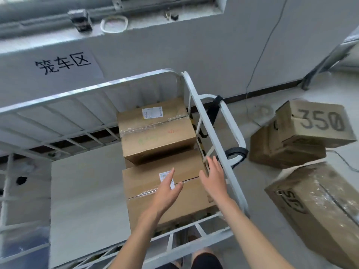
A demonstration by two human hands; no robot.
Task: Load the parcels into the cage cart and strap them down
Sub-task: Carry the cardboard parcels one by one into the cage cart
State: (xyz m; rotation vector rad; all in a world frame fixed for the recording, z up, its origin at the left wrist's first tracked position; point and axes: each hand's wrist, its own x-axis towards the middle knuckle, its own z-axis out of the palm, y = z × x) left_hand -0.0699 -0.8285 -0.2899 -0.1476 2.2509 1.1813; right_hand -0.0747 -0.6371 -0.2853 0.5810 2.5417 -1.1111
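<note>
The cart (217, 136) holds two boxes along its right side — the far box (155, 131) stacked higher, the near box (165, 191) at the front right corner. Three boxes (310, 152) wait on the floor outside; straps (214, 109) hang unused. Left hand (168, 191) and right hand (214, 177) hover spread, empty, over the near box.

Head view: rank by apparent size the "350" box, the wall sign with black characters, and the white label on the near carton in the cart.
1. Brown cardboard box printed "350"
2. White paper wall sign with black characters, close to the box in apparent size; distances differ, so this order is unsure
3. White shipping label on the near carton, partly hidden by the left hand
</note>
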